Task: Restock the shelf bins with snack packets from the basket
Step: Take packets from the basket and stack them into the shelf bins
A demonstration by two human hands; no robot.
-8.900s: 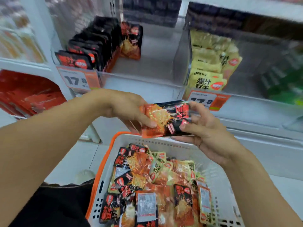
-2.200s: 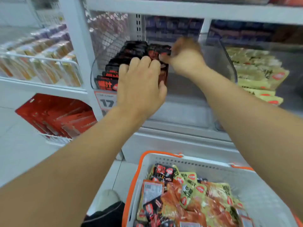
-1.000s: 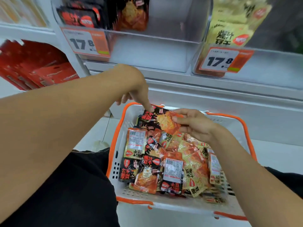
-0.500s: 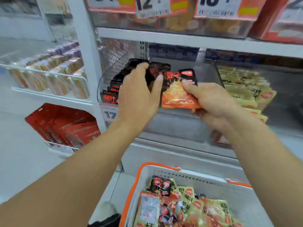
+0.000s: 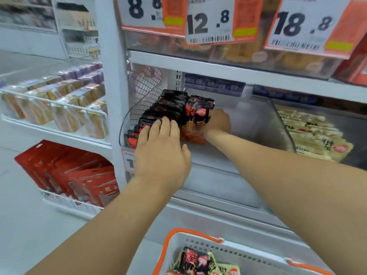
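A clear shelf bin (image 5: 266, 124) holds a row of black-and-red snack packets (image 5: 164, 108) along its left side. My left hand (image 5: 161, 153) lies flat on the front of that row, fingers straight, pressing the packets. My right hand (image 5: 217, 122) reaches into the bin and grips a black-and-orange packet (image 5: 197, 118), standing it upright beside the row. At the bottom edge, the white basket with an orange rim (image 5: 178, 237) holds more packets (image 5: 198, 262), black-red and yellow.
The neighbouring bin on the right holds yellow packets (image 5: 313, 135). Price tags (image 5: 210, 20) hang from the shelf above. Red boxes (image 5: 75, 175) and wrapped orange snacks (image 5: 59, 108) fill the racks on the left. White floor lies at the lower left.
Both hands rose from the basket to the bin. My right hand has pushed the packet deeper in beside the row; my left hand dropped onto the row's front.
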